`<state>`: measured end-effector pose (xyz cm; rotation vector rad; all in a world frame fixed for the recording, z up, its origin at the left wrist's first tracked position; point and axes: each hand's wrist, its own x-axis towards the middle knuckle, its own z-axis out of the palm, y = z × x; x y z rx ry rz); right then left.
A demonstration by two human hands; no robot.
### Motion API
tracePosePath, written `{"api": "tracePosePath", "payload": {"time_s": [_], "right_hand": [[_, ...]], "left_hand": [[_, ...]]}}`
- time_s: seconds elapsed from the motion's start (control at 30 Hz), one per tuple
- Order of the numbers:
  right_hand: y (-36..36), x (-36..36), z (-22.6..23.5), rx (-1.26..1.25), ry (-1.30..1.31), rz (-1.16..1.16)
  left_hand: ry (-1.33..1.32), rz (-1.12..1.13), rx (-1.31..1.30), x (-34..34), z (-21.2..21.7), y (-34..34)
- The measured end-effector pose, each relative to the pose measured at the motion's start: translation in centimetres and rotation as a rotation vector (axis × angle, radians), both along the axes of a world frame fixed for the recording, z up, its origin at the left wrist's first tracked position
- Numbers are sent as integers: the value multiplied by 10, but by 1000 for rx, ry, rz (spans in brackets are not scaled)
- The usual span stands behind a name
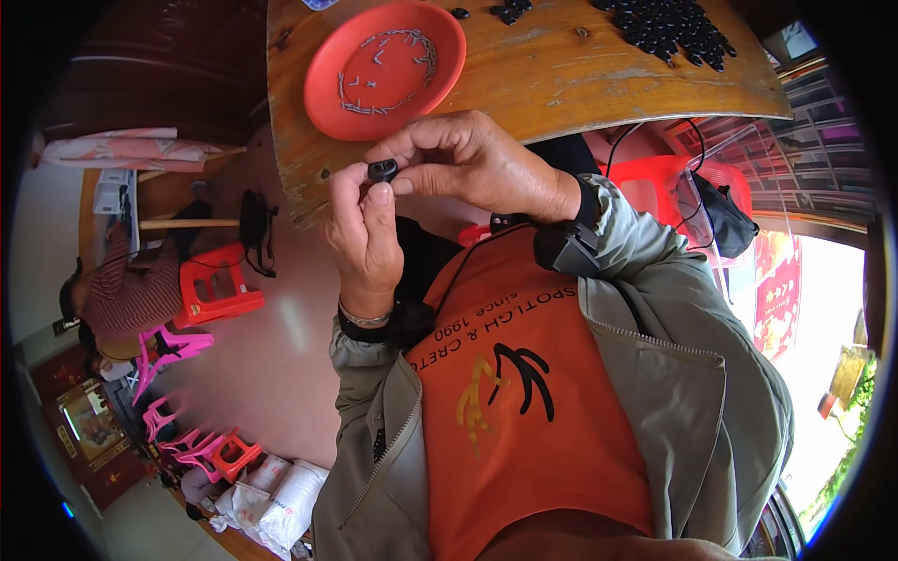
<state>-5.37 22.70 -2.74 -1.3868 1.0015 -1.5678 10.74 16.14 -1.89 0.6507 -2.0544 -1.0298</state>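
My left hand (365,238) pinches a small black plastic piece (382,170) with an opening in its top, perhaps a cord lock, between thumb and fingers. From the other side, my right hand (482,168) closes its thumb and index finger on the same piece. Both hands are just off the near edge of a wooden table (533,79). Beyond them on the table lies a red plastic dish (393,79), with thin silvery metal bits (369,109), perhaps small springs or pins, scattered around a ring inside it.
A heap of black oval pieces (669,28) lies at the table's far right, with a smaller cluster (511,11) left of it. Red stools (220,285) stand on the floor at left, near another person (131,290). White sacks (281,505) lie at lower left.
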Motion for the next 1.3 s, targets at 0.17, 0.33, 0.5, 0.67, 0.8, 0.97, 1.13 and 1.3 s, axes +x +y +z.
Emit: {"api": "tracePosePath", "payload": {"time_s": [0.17, 0.33, 0.5, 0.67, 0.8, 0.97, 1.13, 1.3], "right_hand": [[9, -1, 15, -68, 95, 3], [12, 2, 18, -78, 43, 30], [14, 6, 20, -68, 32, 34], [13, 8, 20, -97, 10, 25], [11, 5, 19, -100, 11, 36], [10, 3, 14, 17, -307, 73], [10, -39, 29, 34, 130, -118], [6, -103, 71, -154, 593, -534]], "left_hand": [[1, -10, -259, 1, 6, 4], [64, -1, -358, 1, 2, 4], [81, 28, -402, -1, 1, 7], [123, 89, -445, -4, -3, 9], [187, 84, -452, -10, -7, 7], [124, 63, -234, -16, -2, 9], [57, 121, -16, -9, -8, 2], [44, 89, 36, 0, -1, -6]]}}
